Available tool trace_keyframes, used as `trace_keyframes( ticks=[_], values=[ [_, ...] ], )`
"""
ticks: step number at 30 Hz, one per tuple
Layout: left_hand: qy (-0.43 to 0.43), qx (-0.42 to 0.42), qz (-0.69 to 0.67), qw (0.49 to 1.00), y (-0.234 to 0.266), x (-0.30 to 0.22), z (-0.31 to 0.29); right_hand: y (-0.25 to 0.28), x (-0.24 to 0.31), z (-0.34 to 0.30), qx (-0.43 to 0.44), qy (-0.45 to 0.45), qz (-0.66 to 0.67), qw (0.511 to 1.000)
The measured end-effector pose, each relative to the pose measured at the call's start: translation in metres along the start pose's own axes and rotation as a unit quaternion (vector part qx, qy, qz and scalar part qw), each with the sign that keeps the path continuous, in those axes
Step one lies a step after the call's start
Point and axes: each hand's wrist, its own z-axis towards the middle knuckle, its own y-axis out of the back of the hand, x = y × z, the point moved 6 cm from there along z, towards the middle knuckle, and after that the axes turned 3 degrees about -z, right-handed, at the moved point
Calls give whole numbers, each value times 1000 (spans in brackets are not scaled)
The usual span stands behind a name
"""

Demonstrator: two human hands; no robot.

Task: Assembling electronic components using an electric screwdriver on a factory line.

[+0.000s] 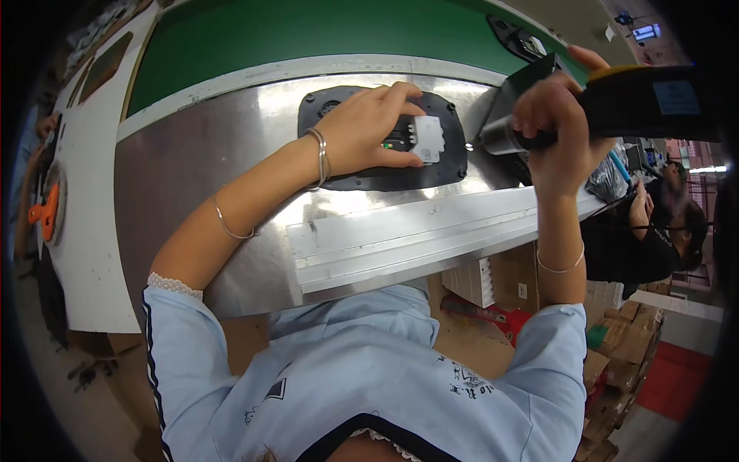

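Observation:
A black rounded plastic panel [362, 183] lies flat on the metal worktop. Over its middle is my left hand [366, 127], thumb and forefinger curled around the near and far sides of a small pale grey module [428, 140] with notched edges. Part of the panel and module is hidden under that palm. Raised at the right, my right hand [558, 127] is closed around a black power screwdriver [631, 104] with a yellow top. Its silver nose [502, 137] points left, and the tip is close to the panel's right edge.
A ridged metal rail [416, 235] runs along the worktop's near edge. Beyond is a green belt [308, 35], carrying another black part [519, 38]. An orange tool [48, 208] lies at the far left. Another person [654, 223] sits at the right, near a plastic bag [608, 179].

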Motion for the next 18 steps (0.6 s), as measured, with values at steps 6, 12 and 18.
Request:
trace_keyframes(
  ticks=[6, 12, 18],
  values=[
    [23, -8, -7, 1000, 0, 2, -2, -46, -28, 9, 24, 11, 47, 999],
    [36, -2, -30, 999, 0, 4, -2, -52, -43, 10, 20, -38, 68, 997],
    [24, -12, -31, 999, -2, 5, -1, -47, -52, 11, 28, -38, 79, 996]
  ],
)
